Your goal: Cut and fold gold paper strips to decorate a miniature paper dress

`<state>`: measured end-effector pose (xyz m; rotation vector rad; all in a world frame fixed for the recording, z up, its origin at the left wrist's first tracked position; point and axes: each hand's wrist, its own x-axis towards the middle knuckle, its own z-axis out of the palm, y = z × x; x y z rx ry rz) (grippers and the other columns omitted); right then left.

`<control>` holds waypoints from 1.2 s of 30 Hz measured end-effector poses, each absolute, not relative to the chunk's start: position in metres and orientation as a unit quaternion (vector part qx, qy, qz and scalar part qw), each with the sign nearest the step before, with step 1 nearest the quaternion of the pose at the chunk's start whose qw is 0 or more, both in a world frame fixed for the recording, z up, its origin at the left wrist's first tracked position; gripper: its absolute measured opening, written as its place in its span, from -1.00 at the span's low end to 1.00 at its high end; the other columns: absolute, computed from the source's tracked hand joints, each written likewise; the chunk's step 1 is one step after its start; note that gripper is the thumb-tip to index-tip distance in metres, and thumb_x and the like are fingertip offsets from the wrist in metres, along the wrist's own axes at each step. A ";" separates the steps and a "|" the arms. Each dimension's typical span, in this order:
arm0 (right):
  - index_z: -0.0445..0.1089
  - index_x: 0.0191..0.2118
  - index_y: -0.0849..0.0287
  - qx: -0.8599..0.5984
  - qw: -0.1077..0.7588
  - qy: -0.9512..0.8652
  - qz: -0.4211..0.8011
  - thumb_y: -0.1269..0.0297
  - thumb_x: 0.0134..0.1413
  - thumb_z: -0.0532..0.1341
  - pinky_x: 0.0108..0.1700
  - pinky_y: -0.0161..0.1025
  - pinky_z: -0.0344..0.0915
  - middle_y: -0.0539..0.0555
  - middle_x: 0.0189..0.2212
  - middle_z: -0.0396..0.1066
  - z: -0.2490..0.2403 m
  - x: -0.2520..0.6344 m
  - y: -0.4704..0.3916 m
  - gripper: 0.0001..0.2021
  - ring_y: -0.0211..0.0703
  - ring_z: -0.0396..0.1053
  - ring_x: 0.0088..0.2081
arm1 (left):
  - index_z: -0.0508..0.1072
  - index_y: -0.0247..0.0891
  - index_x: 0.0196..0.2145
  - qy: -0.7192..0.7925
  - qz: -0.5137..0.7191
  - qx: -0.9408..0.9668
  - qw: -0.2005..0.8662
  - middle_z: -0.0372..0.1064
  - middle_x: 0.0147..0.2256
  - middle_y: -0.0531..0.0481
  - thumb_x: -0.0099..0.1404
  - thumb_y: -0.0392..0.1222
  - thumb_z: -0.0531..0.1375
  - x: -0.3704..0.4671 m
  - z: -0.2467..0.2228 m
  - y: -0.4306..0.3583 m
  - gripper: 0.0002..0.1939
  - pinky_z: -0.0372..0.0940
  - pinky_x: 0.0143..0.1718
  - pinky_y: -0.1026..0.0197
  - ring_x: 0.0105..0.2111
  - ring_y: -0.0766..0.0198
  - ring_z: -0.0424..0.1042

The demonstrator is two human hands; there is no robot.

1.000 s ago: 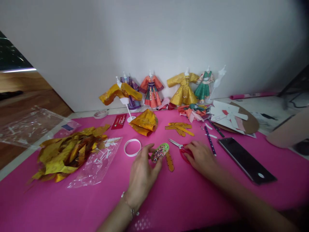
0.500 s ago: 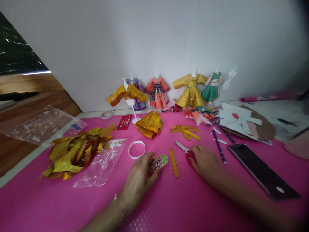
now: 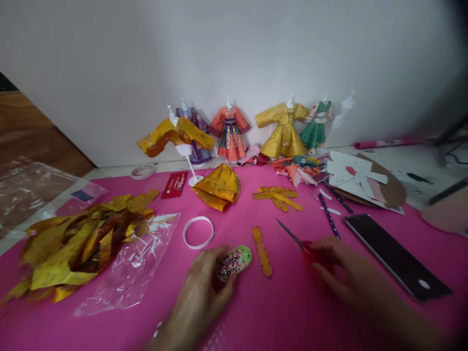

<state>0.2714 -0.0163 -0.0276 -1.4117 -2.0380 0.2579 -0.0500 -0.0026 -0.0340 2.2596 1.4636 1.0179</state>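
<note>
My left hand (image 3: 199,287) has its fingers and thumb closed around a small oval green case (image 3: 234,262) filled with multicoloured beads. Just right of it lies a narrow yellow strip (image 3: 262,253) with dark dots along its edges and a pointed lower end. My right hand (image 3: 336,270) grips a pair of red-handled scissors (image 3: 305,248). Their blades look closed and point up and left, toward a small pile of yellow strips (image 3: 280,196). Behind my left hand rests a white ring of tape (image 3: 198,232).
Crumpled yellow fabric (image 3: 80,243) and a clear plastic bag (image 3: 127,273) lie left. Along the wall stand several small dressed mannequins, one in orange (image 3: 231,131). Folded yellow fabric (image 3: 217,187) sits in the middle. A phone (image 3: 395,256), a dotted pencil (image 3: 329,217) and white card pieces (image 3: 353,175) are right.
My right hand has moved right and nearer with the scissors, whose blades now look closed. The left hand keeps the bead case. The whole view has shifted slightly.
</note>
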 end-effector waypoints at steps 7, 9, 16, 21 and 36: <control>0.37 -0.05 -0.05 -0.544 0.286 -0.785 0.075 0.15 0.20 0.22 -0.40 -0.22 0.58 0.05 -0.27 0.57 -0.024 0.274 -0.050 -0.79 -0.07 0.58 -0.33 | 0.25 -0.03 0.07 0.498 0.328 0.788 0.153 0.47 -0.10 -0.05 0.27 -0.23 0.21 -0.054 -0.032 -0.006 -0.57 0.50 -0.18 -0.02 -0.16 0.08 0.53; 0.37 0.00 -0.06 -0.549 0.282 -0.785 0.059 0.12 0.20 0.23 -0.40 -0.23 0.59 0.06 -0.24 0.59 -0.025 0.274 -0.056 -0.74 -0.06 0.60 -0.33 | 0.25 -0.04 0.07 0.495 0.326 0.791 0.153 0.47 -0.10 -0.07 0.28 -0.22 0.20 -0.054 -0.032 -0.007 -0.58 0.50 -0.18 -0.01 -0.15 0.07 0.53; 0.34 0.08 -0.03 -0.558 0.255 -0.789 0.026 0.19 0.16 0.23 -0.22 -0.19 0.58 0.09 -0.11 0.58 -0.028 0.279 -0.070 -0.65 -0.03 0.59 -0.18 | 0.22 -0.05 0.09 0.474 0.320 0.804 0.161 0.46 -0.08 -0.07 0.27 -0.27 0.17 -0.051 -0.029 -0.011 -0.55 0.49 -0.14 -0.01 -0.11 0.07 0.52; 0.32 0.09 0.01 -0.517 0.252 -0.818 0.031 0.33 0.10 0.21 -0.26 -0.37 0.54 0.06 -0.16 0.59 -0.025 0.278 -0.074 -0.60 -0.15 0.60 -0.24 | 0.19 -0.07 0.10 0.452 0.320 0.815 0.171 0.44 -0.07 -0.08 0.26 -0.29 0.15 -0.049 -0.026 -0.013 -0.54 0.49 -0.14 -0.01 -0.11 0.09 0.52; 0.37 0.05 0.02 -0.455 0.214 -0.863 0.053 0.48 0.02 0.11 -0.29 -0.40 0.52 0.03 -0.22 0.59 -0.026 0.260 -0.081 -0.55 -0.20 0.59 -0.26 | 0.16 -0.09 0.13 0.380 0.275 0.856 0.219 0.35 -0.07 -0.08 0.15 -0.40 0.21 -0.051 -0.017 -0.017 -0.38 0.38 -0.04 -0.02 -0.05 0.07 0.39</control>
